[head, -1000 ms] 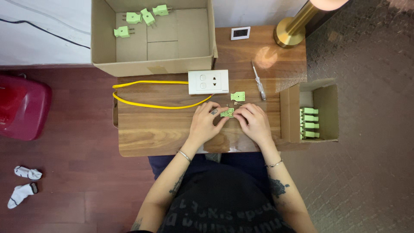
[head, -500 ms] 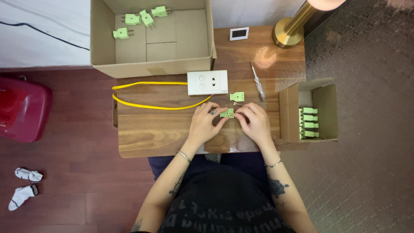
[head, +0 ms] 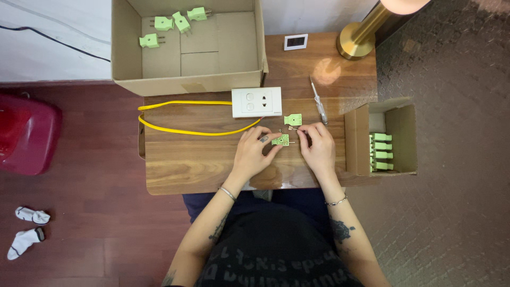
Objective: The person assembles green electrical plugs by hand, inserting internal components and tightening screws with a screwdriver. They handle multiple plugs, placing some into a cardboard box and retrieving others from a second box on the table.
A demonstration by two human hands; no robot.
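1. One pale green plug piece (head: 280,140) pinched between the fingertips of the left hand (head: 252,154), just above the wooden table (head: 202,165), near its front edge; right hand (head: 317,149) touching the piece's other side, fingers curled close together; too small to tell whether anything is nipped between them.
2. Hardly any change from half a second ago: both hands and the piece at the same spot, only a slight shuffle of the fingers; fine fiddling on the one piece, to judge by that, with nothing set down or picked up.
3. One more green plug piece (head: 292,119) lying loose just beyond the hands; a few tiny metal bits (head: 289,128) between it and the held one, too small to count.
4. One screwdriver (head: 319,101) just beyond the right hand; one white socket block (head: 256,102) with one yellow cable (head: 186,125) looping off to the left.
5. Four green plugs (head: 381,151) stacked in the small cardboard box (head: 356,141) at the right; four green plugs (head: 163,23) scattered in the large cardboard box (head: 186,82) at the back.
6. One brass lamp base (head: 356,42) and one small white display (head: 295,41) at the far edge; two white socks (head: 26,228) and one red object (head: 24,133) on the floor to the left.
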